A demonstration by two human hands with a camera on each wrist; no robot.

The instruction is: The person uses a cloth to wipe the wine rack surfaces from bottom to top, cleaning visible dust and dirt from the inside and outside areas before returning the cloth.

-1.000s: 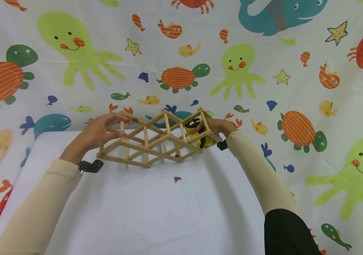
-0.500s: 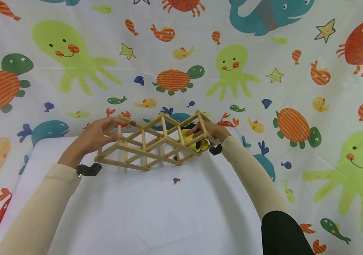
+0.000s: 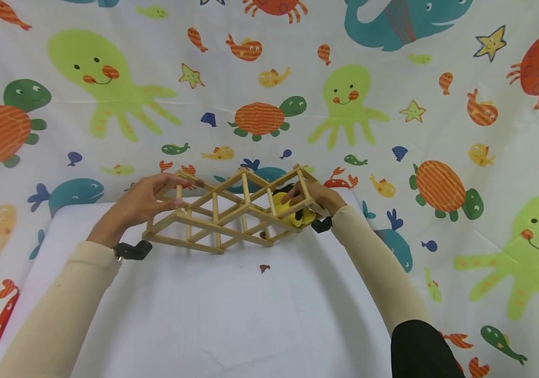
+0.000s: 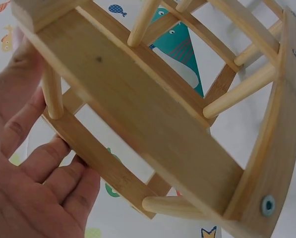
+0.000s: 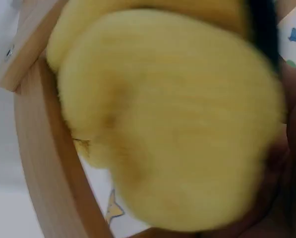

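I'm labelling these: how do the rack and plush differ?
The rack is an open lattice; the plush is rounded and fuzzy. The rack is pale wood; the plush is yellow and black. The rack is far longer than the plush. Both are at the right hand.

- Head view: looked forward and down from above, farthest back, covering the left hand (image 3: 139, 206), right hand (image 3: 324, 197), wooden lattice (image 3: 247, 206), white tabletop (image 3: 250, 315) and patterned cloth (image 3: 432, 68) behind.
- Left wrist view: faced the lattice's left end at close range, slats running diagonally, cloth beyond.
- Right wrist view: sat nearest, yellow plush (image 5: 177, 119) filling most of the frame, partly blurred.
- Overlap: head and left wrist views shared the left hand and lattice end; head and right wrist views shared the plush and right hand.
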